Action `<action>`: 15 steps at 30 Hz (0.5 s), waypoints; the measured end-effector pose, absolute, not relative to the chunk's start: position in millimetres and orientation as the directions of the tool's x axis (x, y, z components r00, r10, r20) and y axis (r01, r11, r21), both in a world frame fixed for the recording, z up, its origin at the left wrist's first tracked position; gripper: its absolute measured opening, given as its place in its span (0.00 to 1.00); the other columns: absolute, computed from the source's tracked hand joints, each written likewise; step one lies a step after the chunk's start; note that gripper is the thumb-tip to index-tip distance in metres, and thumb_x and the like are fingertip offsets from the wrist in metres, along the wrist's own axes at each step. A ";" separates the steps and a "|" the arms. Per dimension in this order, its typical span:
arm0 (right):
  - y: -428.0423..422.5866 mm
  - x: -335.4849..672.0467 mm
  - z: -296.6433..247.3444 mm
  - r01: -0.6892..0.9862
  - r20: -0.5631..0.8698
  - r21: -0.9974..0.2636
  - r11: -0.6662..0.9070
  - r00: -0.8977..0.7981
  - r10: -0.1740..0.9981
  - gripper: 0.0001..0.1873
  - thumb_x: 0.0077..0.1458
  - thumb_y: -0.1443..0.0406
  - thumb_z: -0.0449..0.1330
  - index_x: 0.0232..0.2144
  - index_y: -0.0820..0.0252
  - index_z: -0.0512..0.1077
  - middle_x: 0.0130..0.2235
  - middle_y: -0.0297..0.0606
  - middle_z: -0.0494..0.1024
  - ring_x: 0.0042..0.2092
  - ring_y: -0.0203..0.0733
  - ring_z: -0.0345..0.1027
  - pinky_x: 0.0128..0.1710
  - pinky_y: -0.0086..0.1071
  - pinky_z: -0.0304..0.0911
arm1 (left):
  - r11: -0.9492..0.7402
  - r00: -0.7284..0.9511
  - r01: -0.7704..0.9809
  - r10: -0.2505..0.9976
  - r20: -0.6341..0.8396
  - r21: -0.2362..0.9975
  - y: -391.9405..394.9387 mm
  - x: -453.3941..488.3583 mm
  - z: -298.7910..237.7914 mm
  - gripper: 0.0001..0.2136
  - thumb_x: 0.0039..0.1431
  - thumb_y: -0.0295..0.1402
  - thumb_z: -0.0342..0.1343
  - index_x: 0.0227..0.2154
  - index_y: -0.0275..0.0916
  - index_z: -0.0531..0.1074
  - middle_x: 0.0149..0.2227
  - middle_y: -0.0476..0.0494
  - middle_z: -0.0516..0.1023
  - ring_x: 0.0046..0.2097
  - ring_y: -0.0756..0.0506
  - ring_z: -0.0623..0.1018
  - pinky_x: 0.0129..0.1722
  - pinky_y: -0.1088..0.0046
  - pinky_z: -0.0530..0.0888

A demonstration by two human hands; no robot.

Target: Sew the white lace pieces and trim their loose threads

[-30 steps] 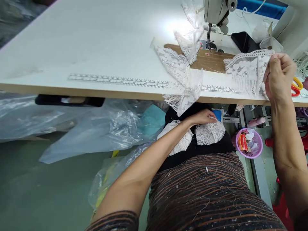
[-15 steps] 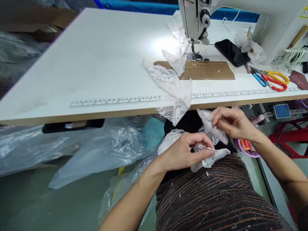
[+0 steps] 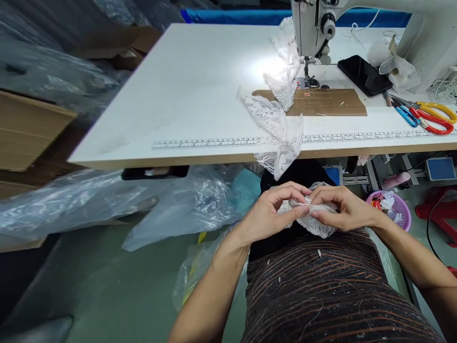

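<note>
Over the lap, my left hand (image 3: 276, 212) pinches an edge of a white lace piece (image 3: 316, 225) between thumb and fingers. My right hand (image 3: 341, 207) grips the same lace close beside it, the fingertips of both hands nearly meeting. Part of the lace is hidden behind the fingers. More white lace (image 3: 282, 128) lies in a gathered strip on the table, running back beside the sewing machine (image 3: 309, 31) and hanging over the front edge.
A brown cardboard strip (image 3: 326, 105) lies before the needle. Scissors with red and yellow handles (image 3: 433, 116), blue snips (image 3: 407, 116) and a black phone (image 3: 364, 76) are at the right. A printed ruler (image 3: 207, 143) runs along the front. A purple basket (image 3: 403, 212) stands below.
My right hand has come down and left to meet my left hand at the lace; the separate lace edge it held up is now brought together with the rest. The view has shifted left.
</note>
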State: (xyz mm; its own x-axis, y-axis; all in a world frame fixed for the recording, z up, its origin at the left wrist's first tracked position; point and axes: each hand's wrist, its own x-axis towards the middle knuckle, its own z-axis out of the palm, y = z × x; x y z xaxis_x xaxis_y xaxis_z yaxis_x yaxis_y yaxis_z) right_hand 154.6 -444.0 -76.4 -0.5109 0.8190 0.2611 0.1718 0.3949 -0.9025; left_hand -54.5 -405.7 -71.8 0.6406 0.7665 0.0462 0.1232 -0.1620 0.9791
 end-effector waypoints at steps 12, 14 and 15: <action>-448.8 135.4 -88.6 0.116 0.186 -0.973 0.201 -0.128 0.974 0.09 0.58 0.61 0.62 0.30 0.60 0.77 0.37 0.40 0.80 0.36 0.36 0.73 0.35 0.31 0.68 | 0.045 0.469 0.027 0.881 -0.052 0.999 -407.2 -61.6 -79.2 0.13 0.47 0.42 0.71 0.26 0.37 0.80 0.32 0.43 0.81 0.35 0.47 0.78 0.36 0.72 0.75; -449.3 130.8 -89.8 0.059 0.097 -0.993 0.101 -0.074 0.993 0.11 0.57 0.58 0.63 0.29 0.60 0.77 0.32 0.38 0.80 0.30 0.34 0.70 0.29 0.28 0.65 | 0.051 0.452 -0.002 0.891 -0.045 0.999 -408.1 -61.0 -79.1 0.12 0.48 0.42 0.70 0.25 0.37 0.81 0.32 0.42 0.81 0.36 0.46 0.78 0.36 0.71 0.75; -449.6 128.5 -89.9 0.040 0.063 -0.997 0.065 -0.052 0.997 0.12 0.56 0.58 0.64 0.28 0.61 0.77 0.30 0.37 0.79 0.29 0.33 0.69 0.27 0.28 0.63 | 0.053 0.439 -0.012 0.897 -0.043 0.999 -408.6 -60.8 -78.9 0.11 0.48 0.41 0.70 0.25 0.37 0.81 0.33 0.42 0.81 0.36 0.46 0.79 0.37 0.71 0.75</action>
State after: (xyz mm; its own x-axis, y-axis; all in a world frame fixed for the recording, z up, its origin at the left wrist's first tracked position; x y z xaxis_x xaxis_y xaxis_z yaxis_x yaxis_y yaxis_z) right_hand 128.5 -449.6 -89.9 -0.0518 0.9967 0.0629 0.0397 0.0650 -0.9971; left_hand -60.8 -408.6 -78.9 0.4391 0.8974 -0.0425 -0.0122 0.0533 0.9985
